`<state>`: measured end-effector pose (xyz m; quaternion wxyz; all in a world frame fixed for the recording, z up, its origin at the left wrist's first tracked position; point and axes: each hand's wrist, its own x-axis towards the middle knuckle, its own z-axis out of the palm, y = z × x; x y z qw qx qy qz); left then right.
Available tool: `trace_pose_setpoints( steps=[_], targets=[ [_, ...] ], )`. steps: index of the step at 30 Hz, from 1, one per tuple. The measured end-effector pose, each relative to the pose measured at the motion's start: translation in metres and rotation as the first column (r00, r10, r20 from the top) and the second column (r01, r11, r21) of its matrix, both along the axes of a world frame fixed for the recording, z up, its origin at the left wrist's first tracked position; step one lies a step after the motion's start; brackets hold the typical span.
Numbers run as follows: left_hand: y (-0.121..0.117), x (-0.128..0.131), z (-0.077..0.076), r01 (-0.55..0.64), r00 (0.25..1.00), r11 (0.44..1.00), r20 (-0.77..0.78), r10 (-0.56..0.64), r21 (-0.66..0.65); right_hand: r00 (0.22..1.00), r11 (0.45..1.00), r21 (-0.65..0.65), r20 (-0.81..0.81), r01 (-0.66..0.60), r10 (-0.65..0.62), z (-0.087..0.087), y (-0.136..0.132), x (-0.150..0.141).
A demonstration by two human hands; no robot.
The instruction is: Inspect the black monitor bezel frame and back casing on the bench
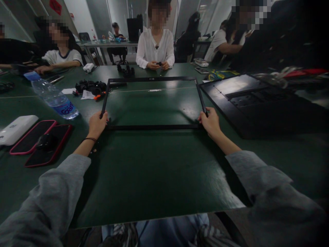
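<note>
A thin black rectangular monitor bezel [154,127] is held over the green table, its middle open so the tabletop shows through. My left hand [97,124] is closed around its left side near the lower corner. On the opposite side, my right hand [211,122] grips the bezel's right edge, thumb on top. A small pale logo sits on the bezel's far bar. Just right of my right hand lies a large dark flat panel [226,103], resembling a monitor's back, flat on the table.
Left of me stand a tilted-looking water bottle [55,97], two red-edged phones [48,145] and a white power bank [18,129]. Black gear [89,87] and paper scraps lie beyond my left hand. A person in a white shirt [155,48] sits opposite; others sit around.
</note>
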<state>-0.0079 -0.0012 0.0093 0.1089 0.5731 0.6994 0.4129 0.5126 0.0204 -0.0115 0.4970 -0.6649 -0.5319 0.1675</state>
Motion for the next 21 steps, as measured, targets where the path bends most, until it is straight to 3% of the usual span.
trace_pose_setpoints(
  steps=[21],
  targets=[
    [0.0022,-0.0017,-0.0004,-0.021,0.998,0.996,-0.060,0.016,-0.082,0.998,0.999,-0.038,0.065,-0.008,0.010,0.0027,-0.0025,-0.0013]
  ],
)
